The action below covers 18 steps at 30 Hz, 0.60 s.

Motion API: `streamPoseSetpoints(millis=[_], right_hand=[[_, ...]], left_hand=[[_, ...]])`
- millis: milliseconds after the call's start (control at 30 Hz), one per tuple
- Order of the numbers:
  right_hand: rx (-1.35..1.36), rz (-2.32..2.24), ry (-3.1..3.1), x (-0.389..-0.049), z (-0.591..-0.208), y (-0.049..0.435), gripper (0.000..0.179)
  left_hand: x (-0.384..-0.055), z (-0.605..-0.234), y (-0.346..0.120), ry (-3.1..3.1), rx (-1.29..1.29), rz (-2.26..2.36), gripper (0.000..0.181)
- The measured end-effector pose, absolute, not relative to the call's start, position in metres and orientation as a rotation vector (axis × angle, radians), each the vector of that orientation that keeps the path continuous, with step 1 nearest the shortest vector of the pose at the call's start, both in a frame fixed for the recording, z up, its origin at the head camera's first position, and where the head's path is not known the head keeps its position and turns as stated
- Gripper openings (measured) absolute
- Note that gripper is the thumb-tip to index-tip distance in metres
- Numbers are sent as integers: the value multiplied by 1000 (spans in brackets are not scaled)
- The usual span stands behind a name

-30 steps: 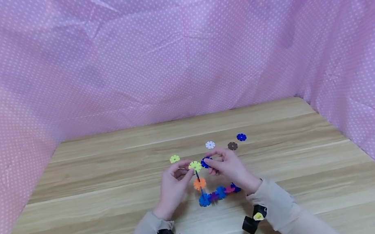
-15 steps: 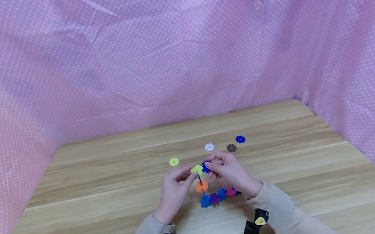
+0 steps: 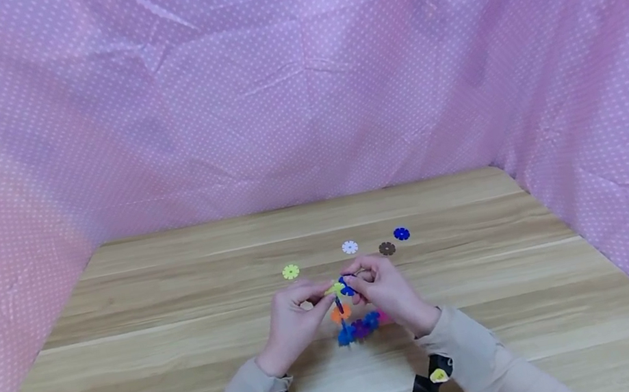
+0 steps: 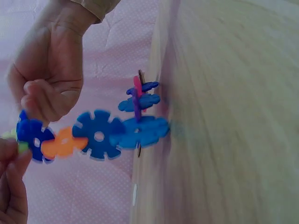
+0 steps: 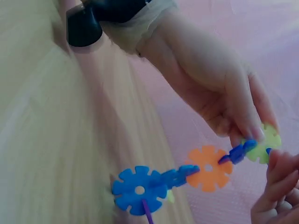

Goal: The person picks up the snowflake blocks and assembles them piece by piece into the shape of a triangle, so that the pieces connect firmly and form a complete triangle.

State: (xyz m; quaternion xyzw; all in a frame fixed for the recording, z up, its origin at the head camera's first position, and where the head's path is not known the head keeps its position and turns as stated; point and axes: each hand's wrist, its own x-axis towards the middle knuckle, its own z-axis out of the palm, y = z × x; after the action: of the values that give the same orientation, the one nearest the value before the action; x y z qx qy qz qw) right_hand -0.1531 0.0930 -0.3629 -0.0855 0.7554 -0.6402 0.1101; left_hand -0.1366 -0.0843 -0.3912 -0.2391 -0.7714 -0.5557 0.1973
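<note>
My left hand point(image 3: 295, 324) pinches a yellow-green notched flower disc point(image 5: 268, 135) at the top of an upright chain. Below it come a dark blue disc point(image 4: 36, 129), an orange disc point(image 5: 201, 175) and a mid-blue disc point(image 4: 93, 130). At the bottom, another blue disc point(image 5: 126, 189) stands low over the table and begins a side row with a purple disc point(image 3: 359, 328). Between thumb and finger, my right hand point(image 3: 390, 294) holds a loose dark blue disc point(image 3: 347, 289) right at the yellow-green one's edge. Fingers partly hide where these two meet.
Loose discs lie on the wooden table point(image 3: 191, 355) beyond the hands: yellow-green point(image 3: 291, 272), white point(image 3: 350, 247), brown point(image 3: 387, 249) and dark blue point(image 3: 401, 234). Pink dotted cloth point(image 3: 296, 88) rises behind and at both sides.
The dark blue disc in the right hand has come left against the yellow-green disc, which has tilted and shifted slightly right. More of the bottom row is now behind the right hand.
</note>
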Motion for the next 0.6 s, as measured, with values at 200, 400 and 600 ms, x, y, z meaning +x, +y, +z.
streamPoseSetpoints(millis=[200,400,600], right_hand=[[-299,-1852,2265,-150,-359,91,19],[-336,-1776,2247,-152,-361,93,18],[-473,-1739,2110,-161,-361,105,32]], left_hand=[[-135,-393,-85,-2076,-731,-1498,13],[-134,-391,-91,-2151,-729,-1493,14],[-132,-386,-97,-2245,-661,-1462,14]])
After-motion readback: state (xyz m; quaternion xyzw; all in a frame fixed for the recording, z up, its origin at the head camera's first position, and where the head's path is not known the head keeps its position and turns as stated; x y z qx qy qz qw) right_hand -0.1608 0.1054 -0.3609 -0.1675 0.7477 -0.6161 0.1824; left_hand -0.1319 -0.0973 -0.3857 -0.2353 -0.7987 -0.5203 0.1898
